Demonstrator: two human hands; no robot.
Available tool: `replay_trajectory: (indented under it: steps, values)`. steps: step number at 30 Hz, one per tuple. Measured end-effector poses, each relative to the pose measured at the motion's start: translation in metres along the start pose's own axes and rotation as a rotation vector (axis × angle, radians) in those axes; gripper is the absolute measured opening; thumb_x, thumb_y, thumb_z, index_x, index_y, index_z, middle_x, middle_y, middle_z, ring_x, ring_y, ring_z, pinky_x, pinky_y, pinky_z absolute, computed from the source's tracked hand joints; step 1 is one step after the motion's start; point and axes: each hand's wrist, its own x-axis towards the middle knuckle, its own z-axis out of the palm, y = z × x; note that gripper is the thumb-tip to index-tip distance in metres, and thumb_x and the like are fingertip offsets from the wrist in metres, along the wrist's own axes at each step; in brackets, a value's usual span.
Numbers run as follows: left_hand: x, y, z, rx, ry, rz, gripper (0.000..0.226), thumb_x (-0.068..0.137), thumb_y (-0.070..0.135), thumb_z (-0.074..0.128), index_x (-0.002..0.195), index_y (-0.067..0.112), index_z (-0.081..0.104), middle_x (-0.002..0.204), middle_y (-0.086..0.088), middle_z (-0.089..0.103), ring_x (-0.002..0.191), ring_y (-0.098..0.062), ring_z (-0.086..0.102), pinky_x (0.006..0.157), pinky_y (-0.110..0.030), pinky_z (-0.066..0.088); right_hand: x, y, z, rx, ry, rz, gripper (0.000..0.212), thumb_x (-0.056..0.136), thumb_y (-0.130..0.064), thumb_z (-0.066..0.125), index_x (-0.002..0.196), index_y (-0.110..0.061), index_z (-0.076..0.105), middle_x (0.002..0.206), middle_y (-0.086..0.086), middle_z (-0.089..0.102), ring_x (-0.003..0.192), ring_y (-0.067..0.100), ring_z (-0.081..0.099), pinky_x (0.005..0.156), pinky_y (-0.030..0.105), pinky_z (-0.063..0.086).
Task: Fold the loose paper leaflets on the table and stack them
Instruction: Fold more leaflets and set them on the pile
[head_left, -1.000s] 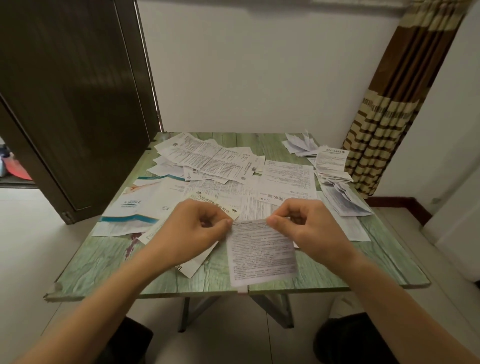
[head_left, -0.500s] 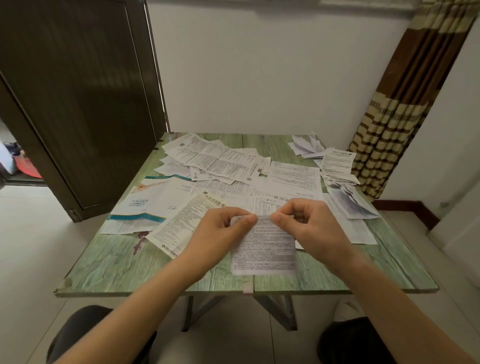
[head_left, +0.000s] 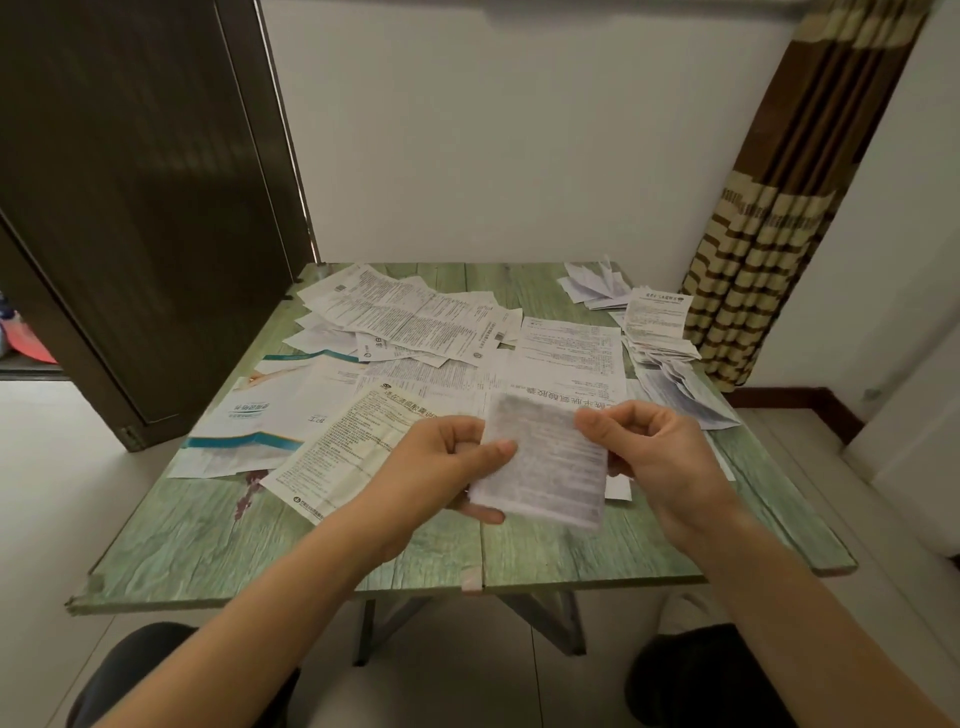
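Note:
A small printed leaflet (head_left: 545, 462), folded to a short rectangle, is held just above the near middle of the green table (head_left: 291, 551). My left hand (head_left: 441, 467) pinches its left edge, thumb on top and fingers underneath. My right hand (head_left: 654, 452) pinches its upper right corner. Loose unfolded leaflets (head_left: 415, 322) lie spread over the table's middle and left. A yellowish leaflet (head_left: 343, 441) lies flat just left of my left hand. Folded leaflets are piled along the right edge (head_left: 657, 332) and at the far right corner (head_left: 592, 286).
A dark wooden door (head_left: 140, 208) stands open at the left, close to the table's far left corner. A striped curtain (head_left: 769, 244) hangs at the right. The white wall is directly behind the table. My knees show below the near edge.
The leaflet has become shorter, its lower part folded up. My left hand shifted from the top edge to the left side; both hands lifted it slightly away from the near edge.

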Motion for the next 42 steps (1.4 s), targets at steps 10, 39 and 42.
replay_trajectory:
  steps: [10,39,42]
  values:
    - [0.032,-0.002,0.033,0.100,0.031,0.058,0.011,0.093,0.006,0.055,0.092,0.010,0.065,0.070,-0.008,0.071,0.051,-0.010,0.064,0.046,-0.018,0.048,0.002,0.007,-0.034,-0.140,-0.012,0.008,0.025,0.085,-0.009,0.066,0.106,-0.021,0.058,0.091,0.006,0.072,0.077,0.016,0.069,0.063,0.027,0.057]
    - [0.199,-0.036,0.156,1.162,-0.001,0.356,0.032,0.098,0.021,0.038,0.123,0.022,0.059,0.138,0.001,0.049,0.129,-0.014,0.042,0.108,-0.033,0.022,0.098,0.064,-0.117,-1.219,0.506,-0.018,0.032,0.099,-0.031,0.043,0.128,-0.029,0.056,0.122,0.000,0.051,0.115,0.019,0.041,0.092,0.034,0.026]
    - [0.206,-0.032,0.153,1.101,-0.011,0.288,0.035,0.095,0.022,0.046,0.128,0.025,0.055,0.141,0.004,0.048,0.130,-0.014,0.042,0.108,-0.033,0.029,0.100,0.066,-0.119,-1.158,0.526,0.023,0.031,0.098,-0.030,0.046,0.127,-0.032,0.057,0.122,-0.002,0.049,0.115,0.018,0.039,0.093,0.033,0.026]
